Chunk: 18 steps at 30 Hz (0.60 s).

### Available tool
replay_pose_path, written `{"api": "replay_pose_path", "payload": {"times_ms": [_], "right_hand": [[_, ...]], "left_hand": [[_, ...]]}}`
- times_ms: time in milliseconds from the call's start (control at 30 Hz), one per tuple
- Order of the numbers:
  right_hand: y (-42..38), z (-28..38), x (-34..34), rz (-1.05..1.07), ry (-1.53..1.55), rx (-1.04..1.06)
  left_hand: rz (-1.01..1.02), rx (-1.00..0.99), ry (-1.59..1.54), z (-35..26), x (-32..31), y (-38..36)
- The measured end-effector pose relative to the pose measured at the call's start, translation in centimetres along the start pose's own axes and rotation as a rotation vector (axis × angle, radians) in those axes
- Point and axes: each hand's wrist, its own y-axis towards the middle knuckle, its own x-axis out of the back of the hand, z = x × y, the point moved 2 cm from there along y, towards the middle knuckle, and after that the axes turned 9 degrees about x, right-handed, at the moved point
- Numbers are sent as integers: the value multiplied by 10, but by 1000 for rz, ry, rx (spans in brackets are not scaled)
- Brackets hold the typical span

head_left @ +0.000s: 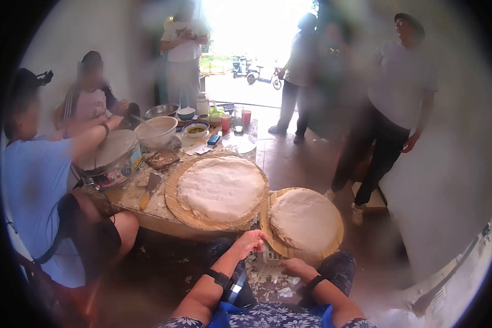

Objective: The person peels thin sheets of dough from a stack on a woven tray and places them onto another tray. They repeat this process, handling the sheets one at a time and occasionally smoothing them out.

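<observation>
Left hand is raised at the near edge of the low wooden tabletop, its fingers loosely curled and grasping nothing, just beside the near rim of the smaller round woven straw tray; right hand rests lower, fingers spread and released, touching or just short of the white slotted plastic piece under that tray, though the blur there forbids certainty.

The smaller tray sits near and right, overhanging the tabletop edge, and carries a stack of thin round white flatbreads; the stack is pale, matt and slightly domed, its edges uneven. It looks light, soft and floppy, likely to tear or fold if lifted by one edge; hold is best taken at the stiff tray rim on two opposite sides, not on the sheets themselves.

A larger round woven straw tray lies just left, rims touching or nearly so, bearing a wider stack of white flatbreads.

Farther left stands a round electric griddle pan with a printed band, under the arm of a seated person in a light blue shirt; a white mixing bowl lies beyond it; several people stand far off by the open doorway.
</observation>
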Motion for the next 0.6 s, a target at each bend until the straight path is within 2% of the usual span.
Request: {"api": "replay_pose_path", "payload": {"times_ms": [167,267,600], "right_hand": [[-5,-46,-35,85,-23,-33],[2,-48,-39,37,45,-70],[9,-35,-23,-121,88,15]], "left_hand": [[-9,21,30,-2,-5,-2],[0,-3,0,-2,-7,-2],[79,-31,-67,-5,-10,-10]]}}
